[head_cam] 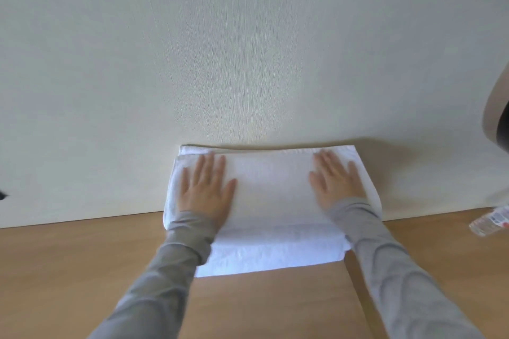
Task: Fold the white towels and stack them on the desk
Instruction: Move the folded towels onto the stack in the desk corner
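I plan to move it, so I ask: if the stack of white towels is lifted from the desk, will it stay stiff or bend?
Probably it would sag: the white towels are soft cloth with rounded folds. The layers may slip apart, since their edges lie uneven.

The far edge of the tabletop (68, 270) is closed off by a wall (248, 49). The stack of folded towels (272, 195) is set against it at the middle of that edge. The ends of the stack's top are covered by the left hand (205, 192) and the right hand (334, 184), laid flat, with bare towel between them. Bare wood is seen left of the stack and toward the near edge. On the right it runs to a plastic bottle (490, 221) by the far edge.
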